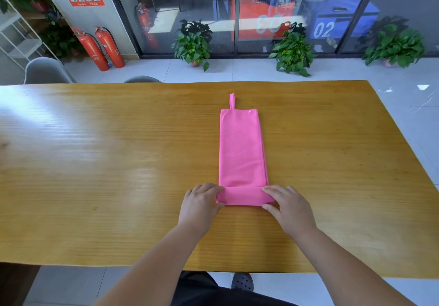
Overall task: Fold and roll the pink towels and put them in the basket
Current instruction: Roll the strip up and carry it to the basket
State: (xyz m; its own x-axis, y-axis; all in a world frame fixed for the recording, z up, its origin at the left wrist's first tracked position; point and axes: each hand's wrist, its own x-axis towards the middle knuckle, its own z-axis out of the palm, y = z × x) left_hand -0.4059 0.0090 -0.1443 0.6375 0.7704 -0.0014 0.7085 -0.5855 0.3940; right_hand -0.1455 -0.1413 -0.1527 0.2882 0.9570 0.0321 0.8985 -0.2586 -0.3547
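A pink towel (pixel 241 148) lies on the wooden table (pixel 118 163) as a long narrow strip running away from me, its hanging loop at the far end. The near end is turned over into a short rolled band. My left hand (pixel 202 202) grips the left end of that band between fingers and thumb. At the right end of the band, my right hand (pixel 288 207) grips it the same way. No basket is in view.
Grey chairs (pixel 47 71) stand behind the table's far left edge. Potted plants (pixel 193 43) and red fire extinguishers (pixel 102 48) line the glass wall beyond. The table's near edge runs just above my legs and shoe (pixel 242 280).
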